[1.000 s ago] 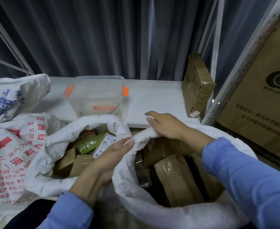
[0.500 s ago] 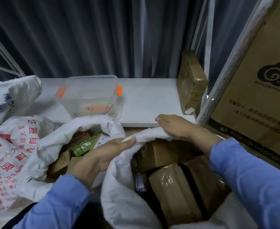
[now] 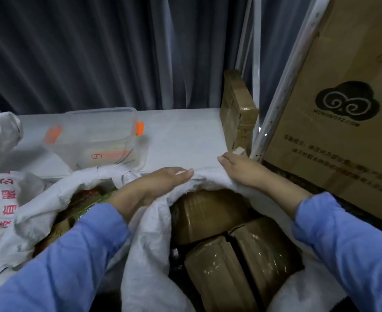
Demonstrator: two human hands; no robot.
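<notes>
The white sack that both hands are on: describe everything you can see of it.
The white sack looks like woven plastic cloth, plain and crumpled. It stands open-mouthed in front of the white shelf. Its rim is folded outward, and the left hand and right hand hold the far edge. Several brown taped parcels lie packed close inside. Its left wall presses against a second open sack.

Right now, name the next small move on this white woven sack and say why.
Probably roll the white woven sack rim outward: the left hand and right hand are on its far edge, and the taped brown cardboard parcels lie packed just below.
</notes>
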